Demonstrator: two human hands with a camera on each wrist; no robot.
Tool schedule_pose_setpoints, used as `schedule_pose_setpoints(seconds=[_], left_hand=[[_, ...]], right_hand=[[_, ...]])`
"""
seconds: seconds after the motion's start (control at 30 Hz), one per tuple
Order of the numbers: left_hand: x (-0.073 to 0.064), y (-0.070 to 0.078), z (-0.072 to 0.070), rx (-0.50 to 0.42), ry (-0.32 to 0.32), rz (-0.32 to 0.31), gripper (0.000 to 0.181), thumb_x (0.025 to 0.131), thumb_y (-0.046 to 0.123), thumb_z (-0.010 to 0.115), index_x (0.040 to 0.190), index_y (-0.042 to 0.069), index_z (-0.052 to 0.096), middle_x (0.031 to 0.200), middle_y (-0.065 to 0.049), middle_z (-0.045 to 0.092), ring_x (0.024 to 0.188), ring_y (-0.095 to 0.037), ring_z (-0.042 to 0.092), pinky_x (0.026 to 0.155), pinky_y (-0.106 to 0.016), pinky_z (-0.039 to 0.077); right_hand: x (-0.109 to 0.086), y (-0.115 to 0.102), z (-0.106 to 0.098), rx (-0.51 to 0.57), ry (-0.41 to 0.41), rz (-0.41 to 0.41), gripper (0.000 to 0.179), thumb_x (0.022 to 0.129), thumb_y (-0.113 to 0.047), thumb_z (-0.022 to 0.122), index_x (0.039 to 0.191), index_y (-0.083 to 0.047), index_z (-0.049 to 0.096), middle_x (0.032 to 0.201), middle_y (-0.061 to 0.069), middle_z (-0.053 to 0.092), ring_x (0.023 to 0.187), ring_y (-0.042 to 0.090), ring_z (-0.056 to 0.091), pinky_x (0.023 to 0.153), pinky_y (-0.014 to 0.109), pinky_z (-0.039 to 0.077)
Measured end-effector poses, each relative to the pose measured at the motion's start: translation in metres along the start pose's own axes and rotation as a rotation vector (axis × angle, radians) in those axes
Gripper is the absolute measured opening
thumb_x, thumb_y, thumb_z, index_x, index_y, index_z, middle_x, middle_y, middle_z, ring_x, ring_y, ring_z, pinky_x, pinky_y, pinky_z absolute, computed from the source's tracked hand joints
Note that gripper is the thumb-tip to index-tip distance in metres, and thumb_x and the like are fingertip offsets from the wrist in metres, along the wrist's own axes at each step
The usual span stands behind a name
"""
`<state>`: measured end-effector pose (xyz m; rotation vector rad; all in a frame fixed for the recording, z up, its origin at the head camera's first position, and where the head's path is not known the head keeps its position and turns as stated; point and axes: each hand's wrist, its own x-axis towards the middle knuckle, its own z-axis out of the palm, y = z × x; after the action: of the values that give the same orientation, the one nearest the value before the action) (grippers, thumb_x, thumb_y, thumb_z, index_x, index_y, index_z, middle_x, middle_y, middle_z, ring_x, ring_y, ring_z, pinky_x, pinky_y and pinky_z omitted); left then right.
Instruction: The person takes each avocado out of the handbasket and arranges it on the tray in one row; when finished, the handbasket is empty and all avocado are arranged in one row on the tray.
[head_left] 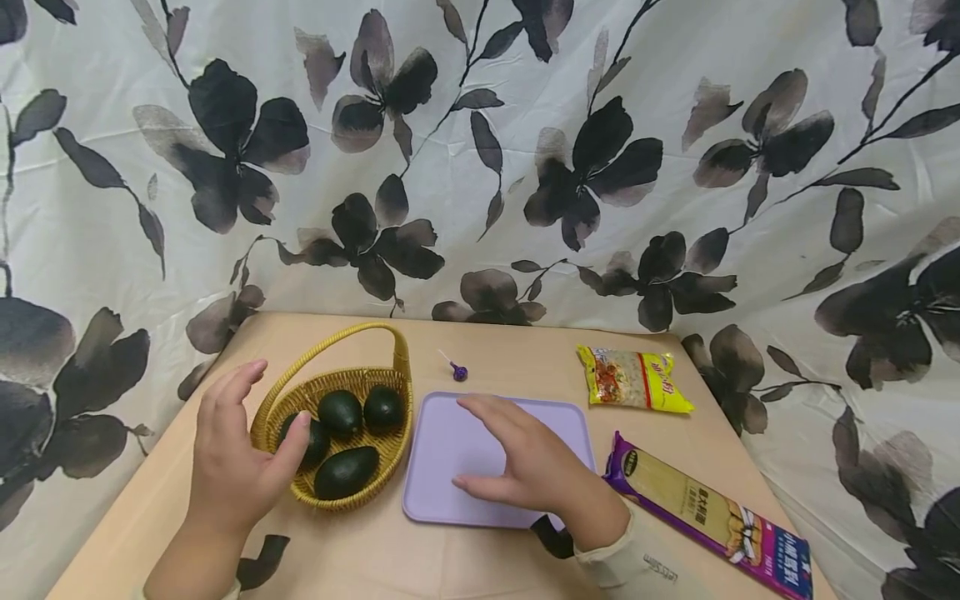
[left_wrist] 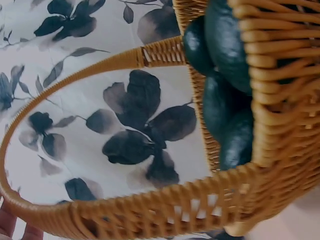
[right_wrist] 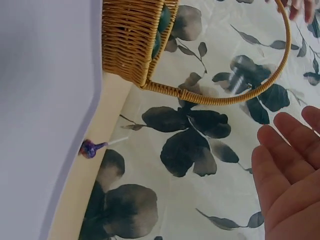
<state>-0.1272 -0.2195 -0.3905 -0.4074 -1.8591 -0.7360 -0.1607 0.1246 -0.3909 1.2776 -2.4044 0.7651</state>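
A woven basket (head_left: pixel 403 358) with a tall arched handle holds several dark green avocados (head_left: pixel 347 472). My left hand (head_left: pixel 243 450) hovers at its left side, fingers raised and thumb spread, overlapping one avocado in the head view. Only its fingertips (left_wrist: pixel 7 220) show in the left wrist view, beside the handle. My right hand (head_left: pixel 525 462) is held over the lavender tray (head_left: pixel 442 467) with thumb and fingers apart, nothing between them. Its palm and extended fingers (right_wrist: pixel 285 155) show in the right wrist view.
A purple lollipop (head_left: pixel 459 372) lies behind the tray. To the right are a yellow food packet (head_left: pixel 637 380) and a long purple-and-gold package (head_left: pixel 705 512), lying diagonally near the right table edge. A floral curtain (head_left: pixel 480 167) hangs behind the table.
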Motion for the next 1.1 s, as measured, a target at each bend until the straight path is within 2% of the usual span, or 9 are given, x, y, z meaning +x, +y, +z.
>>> schedule_pose_setpoints(seconds=[0.13,0.23,0.37,0.63,0.87,0.97,1.1], left_hand=[[-0.009,-0.008,-0.003,-0.02,-0.031,-0.075,0.066,0.091,0.038,0.063,0.137,-0.009,0.054,0.125,-0.03,0.061,0.124,-0.018,0.054,0.112,-0.012,0.038],[-0.014,-0.012,-0.004,-0.029,-0.041,-0.114,0.062,0.086,0.026,0.067,0.136,-0.009,0.055,0.124,-0.029,0.062,0.124,-0.009,0.053,0.109,-0.011,0.04],[-0.022,-0.015,-0.005,-0.028,-0.038,-0.166,0.058,0.081,0.013,0.07,0.134,-0.008,0.058,0.124,-0.027,0.063,0.121,-0.006,0.054,0.107,-0.008,0.042],[-0.035,-0.017,-0.01,0.001,-0.036,-0.253,0.055,0.081,0.006,0.073,0.134,-0.003,0.062,0.123,-0.023,0.066,0.119,0.006,0.052,0.105,-0.004,0.043],[-0.046,-0.02,-0.015,0.021,-0.106,-0.372,0.051,0.087,0.007,0.072,0.137,-0.001,0.061,0.117,-0.022,0.067,0.116,0.008,0.052,0.102,-0.002,0.044],[-0.051,-0.021,-0.016,0.032,-0.112,-0.401,0.048,0.088,0.007,0.072,0.135,-0.002,0.062,0.118,-0.021,0.067,0.116,0.009,0.051,0.101,-0.001,0.044],[-0.056,-0.02,-0.014,0.038,-0.11,-0.405,0.046,0.088,0.004,0.073,0.132,-0.003,0.063,0.118,-0.02,0.068,0.117,0.011,0.052,0.099,0.001,0.044]], right_hand=[[0.006,0.003,0.004,0.064,0.013,0.04,0.084,0.083,-0.041,0.085,0.152,-0.014,0.046,0.149,0.002,0.055,0.138,0.016,0.052,0.116,0.039,0.05],[0.01,0.004,0.007,0.108,0.02,0.068,0.081,0.084,-0.039,0.085,0.152,-0.016,0.046,0.149,0.002,0.056,0.138,0.015,0.052,0.116,0.039,0.05],[0.015,0.004,0.012,0.161,0.028,0.097,0.079,0.084,-0.037,0.085,0.151,-0.017,0.048,0.149,0.0,0.055,0.139,0.014,0.051,0.117,0.039,0.049],[0.026,0.003,0.025,0.243,0.028,0.123,0.069,0.084,-0.033,0.085,0.143,-0.012,0.057,0.139,0.001,0.064,0.129,0.012,0.059,0.113,0.034,0.053],[0.037,0.007,0.037,0.252,-0.026,0.132,0.054,0.085,-0.033,0.084,0.132,-0.014,0.067,0.128,-0.005,0.069,0.119,0.008,0.063,0.107,0.031,0.056],[0.041,0.009,0.042,0.248,-0.052,0.132,0.052,0.087,-0.035,0.083,0.132,-0.015,0.066,0.127,-0.005,0.07,0.119,0.007,0.063,0.107,0.03,0.056],[0.045,0.01,0.047,0.251,-0.067,0.138,0.052,0.088,-0.037,0.082,0.132,-0.015,0.067,0.127,-0.005,0.07,0.118,0.008,0.063,0.107,0.029,0.056]])
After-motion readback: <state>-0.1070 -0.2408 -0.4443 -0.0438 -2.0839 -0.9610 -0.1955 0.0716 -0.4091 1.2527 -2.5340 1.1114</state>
